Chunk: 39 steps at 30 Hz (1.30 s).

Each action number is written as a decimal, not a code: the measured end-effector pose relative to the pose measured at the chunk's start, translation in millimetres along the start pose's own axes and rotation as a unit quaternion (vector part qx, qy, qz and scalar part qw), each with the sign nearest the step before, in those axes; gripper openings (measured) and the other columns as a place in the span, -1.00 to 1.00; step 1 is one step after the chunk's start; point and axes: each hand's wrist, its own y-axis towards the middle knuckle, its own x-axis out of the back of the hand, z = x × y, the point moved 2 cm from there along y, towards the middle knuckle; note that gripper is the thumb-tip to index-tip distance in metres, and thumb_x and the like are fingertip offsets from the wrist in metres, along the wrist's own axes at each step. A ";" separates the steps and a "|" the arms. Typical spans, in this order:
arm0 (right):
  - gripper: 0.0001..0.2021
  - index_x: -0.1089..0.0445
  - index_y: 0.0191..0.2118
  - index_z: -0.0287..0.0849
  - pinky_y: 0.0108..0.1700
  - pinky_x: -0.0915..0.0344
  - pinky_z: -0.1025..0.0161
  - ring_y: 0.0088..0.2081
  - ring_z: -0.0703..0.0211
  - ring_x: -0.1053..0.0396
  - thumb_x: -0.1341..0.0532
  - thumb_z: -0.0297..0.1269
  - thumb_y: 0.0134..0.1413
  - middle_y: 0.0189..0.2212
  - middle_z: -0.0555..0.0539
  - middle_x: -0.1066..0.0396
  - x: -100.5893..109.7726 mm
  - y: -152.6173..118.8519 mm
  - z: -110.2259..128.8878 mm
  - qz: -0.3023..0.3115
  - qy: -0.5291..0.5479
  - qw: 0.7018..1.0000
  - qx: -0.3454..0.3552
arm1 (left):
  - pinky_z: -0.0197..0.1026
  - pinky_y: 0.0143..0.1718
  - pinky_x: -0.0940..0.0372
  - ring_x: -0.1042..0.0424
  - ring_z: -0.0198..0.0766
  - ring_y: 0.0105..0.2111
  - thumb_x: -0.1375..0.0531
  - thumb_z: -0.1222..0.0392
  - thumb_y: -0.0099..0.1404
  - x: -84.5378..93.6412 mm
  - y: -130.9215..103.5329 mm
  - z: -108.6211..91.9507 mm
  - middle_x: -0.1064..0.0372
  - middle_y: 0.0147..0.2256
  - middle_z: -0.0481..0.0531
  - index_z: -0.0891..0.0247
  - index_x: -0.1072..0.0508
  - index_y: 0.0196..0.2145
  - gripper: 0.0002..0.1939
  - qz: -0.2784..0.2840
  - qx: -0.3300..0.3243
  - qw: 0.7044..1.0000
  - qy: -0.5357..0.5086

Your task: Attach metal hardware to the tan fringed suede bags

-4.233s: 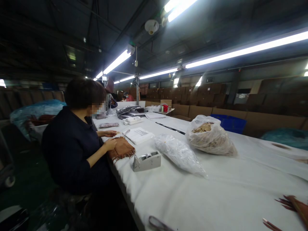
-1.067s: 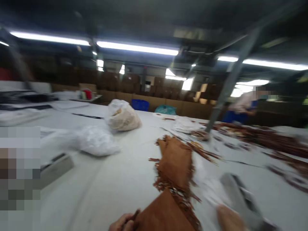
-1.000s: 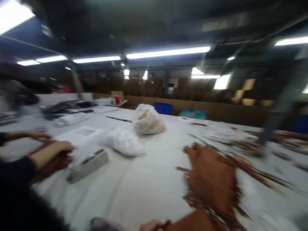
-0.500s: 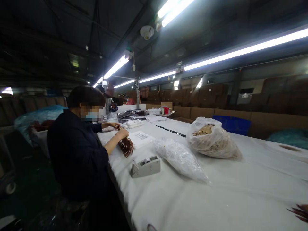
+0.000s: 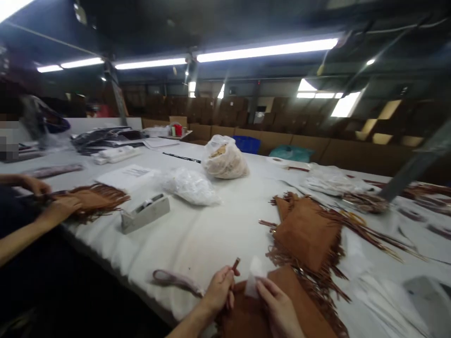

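Note:
At the near edge of the table, my left hand point(image 5: 219, 290) is closed around a narrow brown strap point(image 5: 236, 264), whose end sticks up past the fingers. My right hand point(image 5: 278, 303) pinches a thin white sheet point(image 5: 254, 277), tissue or soft plastic; I cannot tell which. Under both hands lies a brown suede-like piece point(image 5: 243, 317), partly covered by them. Just beyond my right hand are fringed brown suede pieces point(image 5: 306, 234), which look like bags. A pale mauve looped strap point(image 5: 176, 280) rests left of my left hand.
A grey tape dispenser point(image 5: 146, 215), a clear plastic bundle point(image 5: 190, 187) and a filled translucent bag point(image 5: 225, 162) stand mid-table. At left, a co-worker's hands point(image 5: 59, 210) handle a fringed brown piece point(image 5: 97, 198). Brown straps point(image 5: 373, 237) and a metal post point(image 5: 419, 162) are at right.
The view has swung right and down. My hands and the brown pieces beneath and beyond them have come into sight; the co-worker has shifted to the left edge.

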 end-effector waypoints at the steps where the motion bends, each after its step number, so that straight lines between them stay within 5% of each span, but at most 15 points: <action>1: -0.66 -0.44 -0.27 -0.29 -0.28 -0.35 0.25 -0.35 0.17 -0.39 -0.37 -0.13 -0.12 -0.35 -0.07 -0.46 4.8 -7.9 0.4 0.002 0.013 1.000 -0.009 | -0.36 -0.81 0.17 -0.09 -0.47 -0.83 -0.02 -0.36 0.09 1.1 -0.5 -1.1 -0.07 -0.61 -0.25 0.24 -0.24 -0.27 -0.43 0.010 0.003 1.000 -0.002; 4: -0.64 -0.47 -0.43 -0.29 -0.48 -0.20 0.38 -0.52 0.30 -0.28 -0.43 -0.10 -0.31 -0.54 -0.02 -0.43 -4.3 -16.2 -0.9 0.016 0.030 0.999 -0.023 | -0.37 -0.79 0.16 -0.09 -0.48 -0.82 -0.04 -0.33 0.13 7.8 -2.6 -6.1 -0.08 -0.64 -0.26 0.25 -0.24 -0.31 -0.47 0.026 0.006 1.000 0.002; 11: -0.59 -0.36 -0.59 -0.26 -0.65 0.14 0.41 -0.69 0.43 0.02 -0.36 0.04 -0.27 -0.77 0.11 -0.15 -17.9 -17.8 -7.2 -0.030 -0.054 0.998 0.010 | -0.36 -0.77 0.24 -0.03 -0.50 -0.82 -0.20 -0.23 0.08 12.5 -7.3 -12.6 -0.11 -0.73 -0.23 0.29 -0.28 -0.42 -0.53 0.057 0.005 0.998 0.023; 22: -0.48 -0.24 -0.68 -0.22 -0.67 0.16 0.39 -0.75 0.42 0.01 -0.22 0.21 -0.18 -0.82 0.09 -0.11 -16.0 -14.1 -6.1 -0.044 -0.136 0.989 0.031 | -0.36 -0.78 0.29 0.05 -0.50 -0.85 -0.21 -0.28 -0.02 13.2 -4.8 -10.0 -0.02 -0.83 -0.26 0.24 -0.21 -0.52 -0.50 0.050 0.014 0.998 0.035; 27: -0.47 -0.30 -0.62 -0.22 -0.68 -0.01 0.37 -0.74 0.34 -0.10 -0.09 0.21 -0.02 -0.74 0.03 -0.22 -4.9 -14.0 -8.4 -0.043 -0.200 0.977 0.063 | -0.34 -0.79 0.29 0.06 -0.49 -0.85 -0.20 -0.28 0.00 15.0 -2.2 -5.3 -0.01 -0.83 -0.26 0.22 -0.19 -0.53 -0.50 0.049 0.014 0.998 0.030; 30: -0.66 -0.45 -0.25 -0.21 -0.42 -0.34 0.24 -0.47 0.13 -0.38 -0.10 -0.05 0.09 -0.43 -0.12 -0.45 9.6 -17.7 -2.0 -0.071 -0.315 0.925 0.201 | -0.34 -0.79 0.29 0.05 -0.49 -0.86 -0.19 -0.28 0.01 15.2 -0.9 -3.9 0.00 -0.82 -0.27 0.22 -0.18 -0.53 -0.51 0.049 0.013 0.998 0.025; 33: -0.58 -0.31 0.07 -0.07 0.03 -0.27 0.01 0.00 -0.05 -0.30 -0.12 -0.34 0.05 0.00 -0.17 -0.35 18.6 -19.3 3.9 -0.055 -0.453 0.816 0.356 | -0.34 -0.80 0.27 0.05 -0.50 -0.86 -0.20 -0.28 0.00 14.4 -0.9 -5.5 0.00 -0.81 -0.27 0.22 -0.18 -0.53 -0.50 0.052 0.012 0.998 0.020; 36: -0.57 -0.36 0.04 -0.03 0.06 -0.26 -0.05 0.06 -0.08 -0.24 -0.12 -0.44 0.02 0.07 -0.18 -0.29 19.9 -13.9 3.5 -0.025 -0.538 0.742 0.400 | -0.35 -0.80 0.26 0.06 -0.51 -0.86 -0.21 -0.29 -0.01 13.9 -1.6 -7.8 -0.04 -0.80 -0.25 0.24 -0.20 -0.53 -0.49 0.054 0.012 0.998 0.015; 39: -0.62 -0.40 -0.02 -0.06 0.01 -0.30 -0.02 0.02 -0.06 -0.28 -0.11 -0.46 0.02 0.02 -0.19 -0.33 16.8 -8.3 2.9 -0.023 -0.551 0.726 0.411 | -0.34 -0.80 0.28 0.06 -0.51 -0.86 -0.21 -0.30 -0.03 13.9 -1.4 -8.0 -0.03 -0.81 -0.25 0.24 -0.21 -0.53 -0.48 0.052 0.014 0.998 0.012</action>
